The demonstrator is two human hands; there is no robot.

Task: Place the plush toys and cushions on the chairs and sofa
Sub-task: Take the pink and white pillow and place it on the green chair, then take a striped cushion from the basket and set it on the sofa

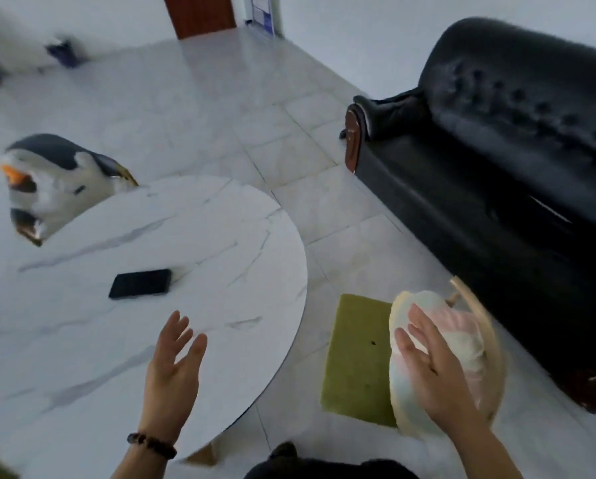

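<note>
Right hand (434, 371), fingers (423, 331) spread flat, settles a pastel cushion (459, 326) on the chair (355, 357); left hand (173, 368) hovers, fingers spread. Next, probably, release gently.

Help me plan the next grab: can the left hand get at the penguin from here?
Probably not without leaning: the left hand is open over the near side of the table, and the penguin sits beyond its far edge.

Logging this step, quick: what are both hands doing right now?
Left hand: open, fingers spread above the table, holding nothing.
Right hand: open, straight fingers against the pastel cushion.
</note>
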